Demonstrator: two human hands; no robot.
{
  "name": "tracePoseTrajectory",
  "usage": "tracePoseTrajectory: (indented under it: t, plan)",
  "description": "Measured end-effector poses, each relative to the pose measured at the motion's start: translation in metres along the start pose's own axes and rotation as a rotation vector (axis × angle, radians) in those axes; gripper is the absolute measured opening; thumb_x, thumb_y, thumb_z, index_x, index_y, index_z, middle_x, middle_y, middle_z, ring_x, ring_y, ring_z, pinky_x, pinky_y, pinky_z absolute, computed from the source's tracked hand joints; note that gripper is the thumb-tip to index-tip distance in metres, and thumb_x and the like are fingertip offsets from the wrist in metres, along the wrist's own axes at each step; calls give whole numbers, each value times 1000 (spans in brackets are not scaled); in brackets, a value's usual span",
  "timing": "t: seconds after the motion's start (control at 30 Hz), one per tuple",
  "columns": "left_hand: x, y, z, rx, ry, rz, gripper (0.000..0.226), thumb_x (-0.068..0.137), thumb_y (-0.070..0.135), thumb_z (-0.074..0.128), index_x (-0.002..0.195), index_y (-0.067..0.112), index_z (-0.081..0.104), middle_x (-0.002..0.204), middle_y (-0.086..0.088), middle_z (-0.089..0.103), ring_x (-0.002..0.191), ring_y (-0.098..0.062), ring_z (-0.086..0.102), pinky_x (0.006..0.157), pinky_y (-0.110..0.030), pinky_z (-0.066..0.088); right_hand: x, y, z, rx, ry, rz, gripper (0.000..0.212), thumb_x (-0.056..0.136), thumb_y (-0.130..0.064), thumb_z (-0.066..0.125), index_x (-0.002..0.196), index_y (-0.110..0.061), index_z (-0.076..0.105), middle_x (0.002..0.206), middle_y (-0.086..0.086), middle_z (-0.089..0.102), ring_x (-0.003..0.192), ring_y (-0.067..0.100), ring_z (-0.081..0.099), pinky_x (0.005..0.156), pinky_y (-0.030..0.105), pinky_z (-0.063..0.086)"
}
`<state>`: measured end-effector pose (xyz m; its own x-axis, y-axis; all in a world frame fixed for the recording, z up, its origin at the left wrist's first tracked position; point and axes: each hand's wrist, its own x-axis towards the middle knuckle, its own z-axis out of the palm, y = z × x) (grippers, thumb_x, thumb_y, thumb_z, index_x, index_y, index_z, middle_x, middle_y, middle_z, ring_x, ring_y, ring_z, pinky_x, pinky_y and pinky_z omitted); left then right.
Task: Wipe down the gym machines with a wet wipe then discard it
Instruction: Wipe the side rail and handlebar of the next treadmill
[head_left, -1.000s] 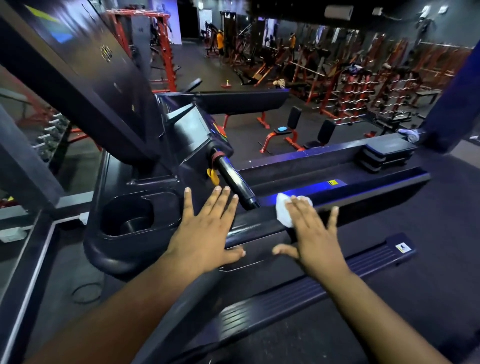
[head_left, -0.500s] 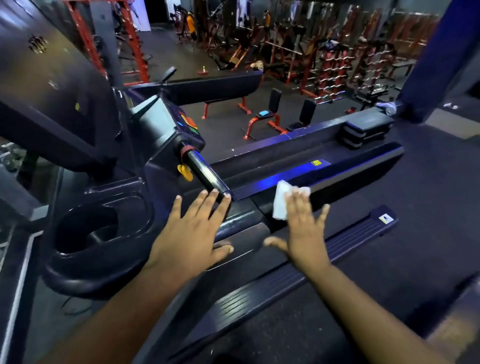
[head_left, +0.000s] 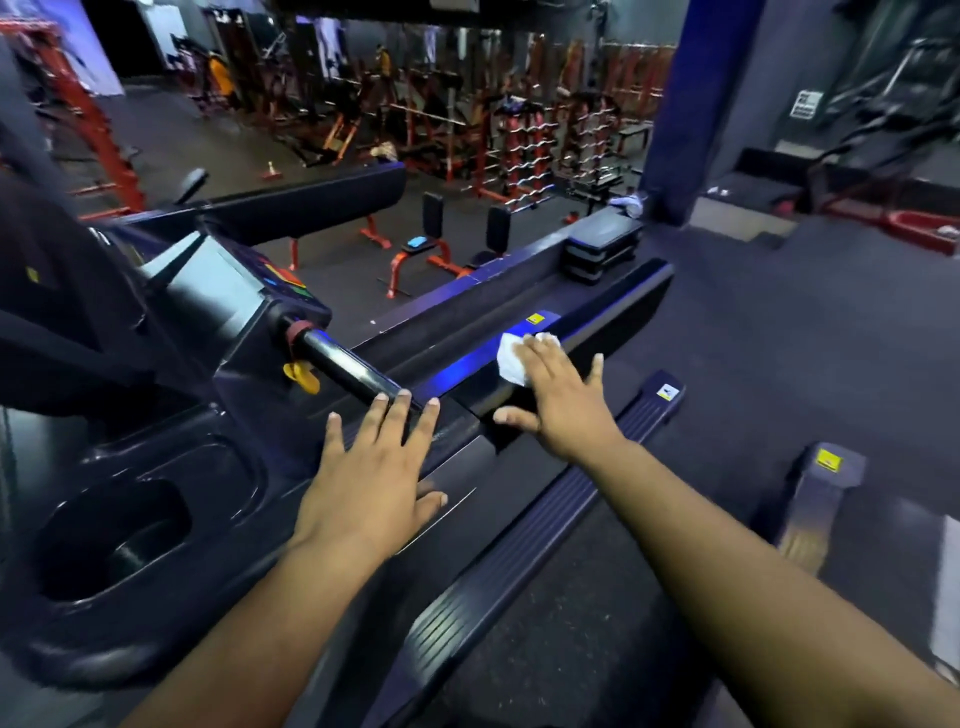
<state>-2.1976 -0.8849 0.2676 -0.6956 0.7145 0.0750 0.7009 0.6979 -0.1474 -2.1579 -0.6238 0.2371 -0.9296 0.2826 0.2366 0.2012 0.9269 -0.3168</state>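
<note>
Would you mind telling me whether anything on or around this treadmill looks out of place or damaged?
Nothing stands out. The right hand presses the white wipe flat on the treadmill's side rail, the left hand rests flat near the handlebar, and the cup holder looks intact.

No writing can be read anywhere. The yellow stickers on the treadmill side rail, the foot rail end and the neighbouring machine are too small and blurred, and so is the white wall sign.
</note>
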Motion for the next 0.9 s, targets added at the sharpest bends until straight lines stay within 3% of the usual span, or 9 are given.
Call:
tracePoseTrajectory:
  t: [0.07,0.13,0.27,0.37,0.5,0.57,0.73,0.83,0.9]
  plan:
    - [0,0,1,-7,1,4,98,94,72,42,160,29,-16,171,-4,-8,158,-22,-6,124,-60,10,-5,-8,5,69,25,52,117,69,-92,29,162,-24,9,171,-5,-2,154,10,-15,117,72,-1]
    - [0,-1,1,-8,-8,2,100,93,74,42,160,29,-17,171,-4,-12,158,-21,-8,123,-62,8,-26,-34,25,216,85,-20,124,69,-94,29,163,-20,0,170,-1,-11,152,12,-24,120,66,-5]
    - [6,1,-3,33,-28,17,104,91,76,43,159,28,-20,170,-3,-16,157,-20,-11,122,-66,3,-75,-72,85,399,141,-106,128,71,-96,21,158,-8,-12,168,6,-21,155,27,-18,122,57,-11]
    - [15,6,-6,103,-32,58,105,92,75,42,159,25,-21,170,-5,-17,157,-20,-12,121,-67,0,-74,-60,104,532,169,26,123,73,-95,18,156,-14,-21,165,-2,-28,154,22,-21,121,56,-12]
    - [41,25,-7,121,-23,105,106,92,73,44,160,22,-20,170,-5,-16,157,-19,-11,121,-67,0,-37,-18,91,799,208,305,127,64,-103,17,155,-23,-20,160,-12,-30,144,-13,-21,120,60,-15]
    - [58,40,-7,104,-16,114,107,92,72,47,160,22,-18,171,-4,-15,158,-18,-10,121,-67,-1,-19,3,79,867,196,376,124,63,-105,18,152,-28,-21,158,-15,-29,146,-5,-23,120,64,-10]
    - [103,67,-7,61,-14,101,107,91,67,52,161,21,-15,171,-2,-14,157,-16,-11,121,-67,-2,-13,17,69,560,225,-23,122,73,-94,23,158,-17,-20,165,2,-30,152,25,-26,121,46,-20]
    - [127,77,-6,42,-23,91,110,89,71,52,161,21,-15,171,-2,-12,157,-16,-9,120,-66,-5,7,55,53,244,252,-234,116,74,-90,27,163,-18,8,171,4,0,157,25,-8,119,65,-11]
    - [144,85,-4,46,-18,91,107,90,71,50,161,22,-14,171,-2,-12,158,-16,-8,121,-67,-4,35,97,35,88,261,-255,115,73,-93,29,159,-17,26,168,4,20,157,23,6,114,76,-1]
